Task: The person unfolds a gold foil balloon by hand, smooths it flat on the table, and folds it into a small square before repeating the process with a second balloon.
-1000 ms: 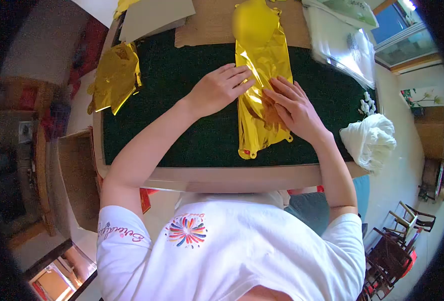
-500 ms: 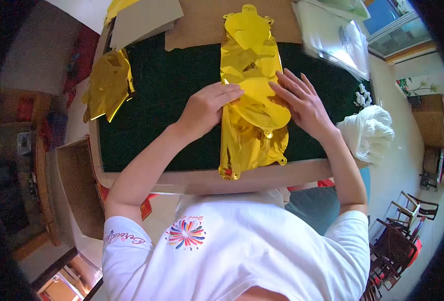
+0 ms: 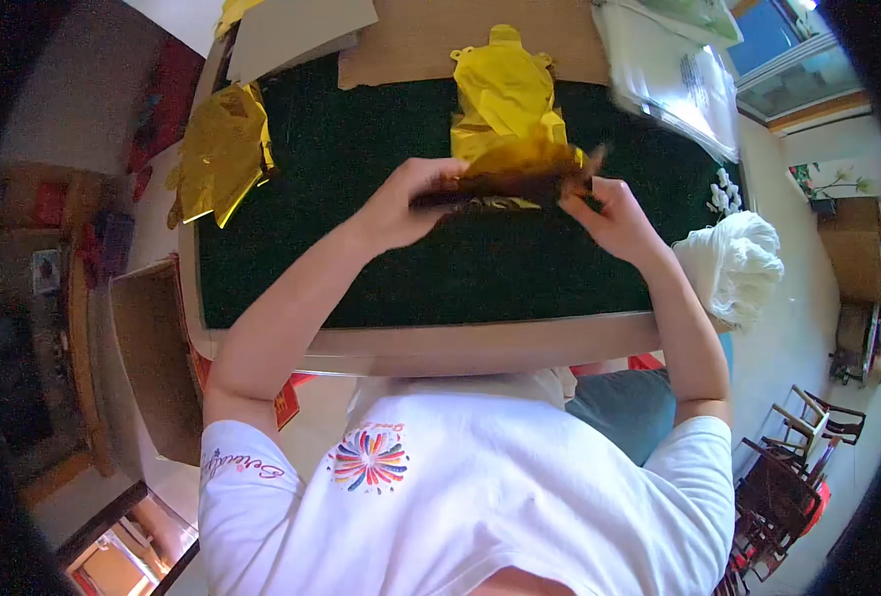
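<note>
Over the table (image 3: 361, 268), my left hand (image 3: 400, 204) and right hand (image 3: 614, 214) each keep a pinching grip on the gold foil balloon (image 3: 505, 99). Its near end, flat at 6 o'clock before, is now raised. Long axis runs 6 to 12, tip at 12.

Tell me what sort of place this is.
Probably a room in a home used for handwork: a green-topped table, a gold foil piece being folded on it, a pile of gold foil at its edge, and wooden chairs nearby.
</note>
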`<state>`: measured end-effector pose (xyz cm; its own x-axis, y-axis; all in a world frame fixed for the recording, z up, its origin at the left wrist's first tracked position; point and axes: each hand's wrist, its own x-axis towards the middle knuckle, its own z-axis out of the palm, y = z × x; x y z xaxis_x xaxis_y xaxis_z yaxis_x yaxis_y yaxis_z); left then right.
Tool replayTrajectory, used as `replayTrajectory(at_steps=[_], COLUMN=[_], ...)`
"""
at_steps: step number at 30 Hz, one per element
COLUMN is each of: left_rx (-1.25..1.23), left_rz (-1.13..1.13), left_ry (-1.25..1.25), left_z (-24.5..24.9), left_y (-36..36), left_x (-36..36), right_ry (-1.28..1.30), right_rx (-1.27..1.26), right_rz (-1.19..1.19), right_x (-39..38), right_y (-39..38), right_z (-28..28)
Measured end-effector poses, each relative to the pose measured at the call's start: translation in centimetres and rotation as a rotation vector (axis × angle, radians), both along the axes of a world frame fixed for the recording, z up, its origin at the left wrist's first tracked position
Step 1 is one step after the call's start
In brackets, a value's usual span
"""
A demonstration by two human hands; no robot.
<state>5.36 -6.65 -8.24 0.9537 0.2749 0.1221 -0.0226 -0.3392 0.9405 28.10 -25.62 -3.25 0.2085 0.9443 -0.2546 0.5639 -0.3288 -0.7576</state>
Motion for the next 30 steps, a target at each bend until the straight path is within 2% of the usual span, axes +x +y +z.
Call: replayTrajectory(at_steps=[2, 4, 6, 8, 10, 12, 14, 15, 17, 21, 23, 26, 27, 29, 30], left_rx=[-0.347, -0.413, -0.584, -0.547, -0.252, -0.195, 0.221, 0.218, 0.493, 0.535, 0.690, 0.758, 0.752, 0.804, 0.801], left_rz=[0.197, 0.187, 0.278, 0.262, 0.187, 0.160, 0.217, 0.226, 0.137, 0.134, 0.096, 0.145, 0.148, 0.135, 0.130], left_ry=[0.411, 0.378, 0.476, 0.507, 0.104, 0.094, -0.001, -0.003, 0.040, 0.036, 0.081, 0.020, 0.018, 0.031, 0.030], left_z=[3.6, 5.3, 6.1, 5.7, 5.0, 5.2, 5.2, 4.9, 3.9, 2.9, 3.2, 2.1, 1.8, 1.7, 1.6], left_y=[-0.5, -0.3, 0.0, 0.4, 0.3, -0.2, -0.6, -0.4, 0.0, 0.2, 0.1, -0.1, -0.1, -0.1, -0.2], left_x=[1.4, 1.7, 2.3, 2.3, 1.7, 1.0, 0.4, 0.3, 0.3, 0.7, 0.6, 0.6, 0.5, 0.3, 0.3], right_ry=[0.025, 0.224, 0.222, 0.266, 0.288, 0.309, 0.429, 0.426, 0.435, 0.435, 0.542, -0.113, -0.117, -0.614, -0.677], right_rx=[0.078, 0.180, 0.150, 0.150, 0.144, 0.135, 0.176, 0.173, 0.153, 0.116, 0.156, 0.450, 0.445, 0.605, 0.584], right_rz=[0.016, -0.101, -0.125, -0.216, -0.249, -0.279, -0.327, -0.319, -0.334, -0.330, -0.362, -0.463, -0.459, -0.120, -0.041], right_x=[0.4, 0.4, 0.4, 0.1, 0.3, 0.4, 0.4, 0.3, 0.4, 1.1, 0.6, 0.7, 0.2, -1.3, -2.4], right_y=[0.8, 1.7, 2.1, 2.4, 2.5, 2.5, 2.5, 2.5, 2.5, 2.8, 2.8, 2.8, 3.2, 4.5, 5.5], right_z=[-0.1, 0.0, 0.4, 0.8, 0.6, 0.4, 0.4, 0.4, 0.6, -0.3, 0.6, 1.7, 2.3, 3.5, 3.7])
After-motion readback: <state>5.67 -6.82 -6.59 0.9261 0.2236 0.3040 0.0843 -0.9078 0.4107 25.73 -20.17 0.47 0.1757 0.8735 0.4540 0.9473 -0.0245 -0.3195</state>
